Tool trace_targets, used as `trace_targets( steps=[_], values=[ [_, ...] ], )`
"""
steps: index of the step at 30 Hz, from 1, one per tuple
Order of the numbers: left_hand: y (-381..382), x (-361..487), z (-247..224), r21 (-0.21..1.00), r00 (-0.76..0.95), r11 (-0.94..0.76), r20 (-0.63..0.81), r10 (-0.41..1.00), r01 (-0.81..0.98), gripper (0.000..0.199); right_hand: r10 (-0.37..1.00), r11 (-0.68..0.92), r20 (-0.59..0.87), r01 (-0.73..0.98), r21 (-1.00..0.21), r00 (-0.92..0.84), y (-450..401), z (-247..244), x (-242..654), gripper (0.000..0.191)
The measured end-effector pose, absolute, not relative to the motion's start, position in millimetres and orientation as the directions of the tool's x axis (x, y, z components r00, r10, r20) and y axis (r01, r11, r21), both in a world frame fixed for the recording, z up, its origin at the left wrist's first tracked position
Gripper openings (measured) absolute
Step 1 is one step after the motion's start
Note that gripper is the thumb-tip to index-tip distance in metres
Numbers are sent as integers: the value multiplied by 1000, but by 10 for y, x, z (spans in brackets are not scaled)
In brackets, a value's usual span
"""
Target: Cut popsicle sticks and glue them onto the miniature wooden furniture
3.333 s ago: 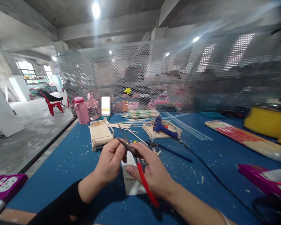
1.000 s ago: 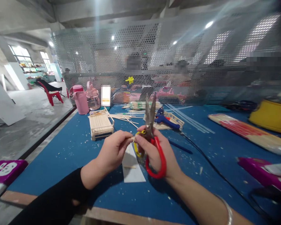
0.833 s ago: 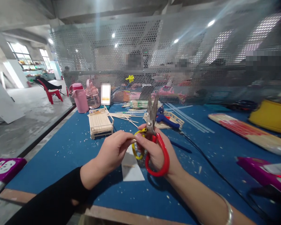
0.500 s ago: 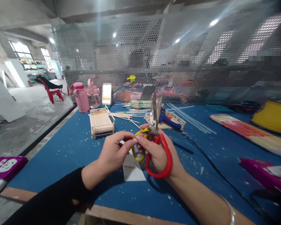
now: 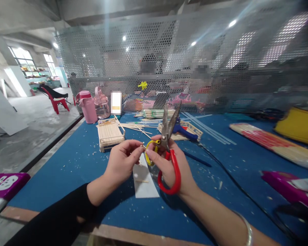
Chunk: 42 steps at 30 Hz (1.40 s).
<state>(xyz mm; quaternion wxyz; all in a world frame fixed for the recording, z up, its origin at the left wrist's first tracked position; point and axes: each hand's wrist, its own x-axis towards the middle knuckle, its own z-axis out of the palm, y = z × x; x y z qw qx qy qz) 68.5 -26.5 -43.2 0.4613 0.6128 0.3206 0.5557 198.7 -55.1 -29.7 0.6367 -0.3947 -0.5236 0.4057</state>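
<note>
My right hand [image 5: 173,164] is closed on a pair of scissors [image 5: 165,137] with one red and one yellow handle loop; the blades point up and stand apart. Opposite it, my left hand [image 5: 124,159] pinches a small pale piece of stick [image 5: 143,146] between thumb and fingers. The right fingertips are close to that piece; whether they touch it I cannot tell. Below the hands lies a white paper strip [image 5: 146,189] with a short stick [image 5: 142,181] on it. Beyond my left hand stands a small model made of wooden sticks [image 5: 111,134].
Loose sticks [image 5: 136,126], a blue glue gun [image 5: 186,132] with a black cord and clear glue sticks [image 5: 212,130] lie toward the back. A pink flask [image 5: 88,107] stands at back left. On the right are a bagged stick bundle [image 5: 272,143] and a purple object [image 5: 289,188].
Both hands have moved slightly left and drawn a little apart. The scissor blades have spread wider, and the small stick piece now shows at my left fingertips.
</note>
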Motion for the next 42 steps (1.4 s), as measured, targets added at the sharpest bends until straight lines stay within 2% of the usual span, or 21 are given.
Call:
trace_targets(
  steps=[2, 6, 11, 15, 20, 25, 29, 33, 35, 36, 38, 39, 40, 42],
  values=[
    [-265, 675, -467, 876, 213, -482, 468, 858, 14, 18, 924, 371, 356, -100, -923, 141, -549, -293, 1988, 41],
    [-295, 655, -495, 746, 330, -642, 570, 753, 178, 29, 924, 359, 349, -38, -933, 158, -544, -291, 1997, 39],
    [-302, 637, -492, 584, 346, -769, 687, 639, 261, 27, 928, 337, 342, 59, -940, 150, -559, -270, 2011, 36],
    [-311, 648, -499, 539, 300, -796, 738, 604, 276, 21, 926, 338, 342, 54, -940, 156, -581, -251, 2005, 34],
    [-318, 649, -507, 545, 291, -797, 743, 603, 259, 18, 933, 321, 306, -54, -946, 191, -585, -249, 1995, 39],
    [-282, 629, -484, 399, 322, -846, 798, 510, 353, 11, 947, 274, 236, -163, -948, 218, -573, -257, 1994, 41],
    [-280, 620, -468, 364, 353, -845, 788, 504, 393, 15, 945, 274, 238, -148, -950, 223, -573, -256, 1982, 42],
    [-305, 624, -461, 387, 369, -833, 763, 530, 395, 18, 942, 279, 250, -108, -954, 225, -575, -253, 1973, 44],
    [-316, 635, -455, 489, 341, -796, 726, 598, 357, 18, 943, 276, 252, -86, -957, 219, -581, -253, 1973, 45],
    [-318, 643, -452, 589, 321, -750, 678, 661, 301, 19, 942, 279, 260, -69, -958, 212, -585, -255, 1976, 44],
    [-311, 660, -444, 820, 293, -565, 521, 802, 89, 22, 936, 308, 300, -11, -951, 185, -594, -265, 1993, 42],
    [-302, 667, -440, 897, 293, -439, 434, 852, -51, 25, 931, 329, 330, 35, -944, 158, -597, -274, 2007, 40],
    [-291, 672, -435, 929, 300, -318, 363, 882, -188, 28, 925, 353, 362, 90, -931, 117, -600, -284, 2025, 38],
    [-265, 675, -422, 909, 307, -156, 286, 908, -386, 33, 911, 403, 413, 208, -891, 8, -600, -302, 2065, 35]
  ],
)
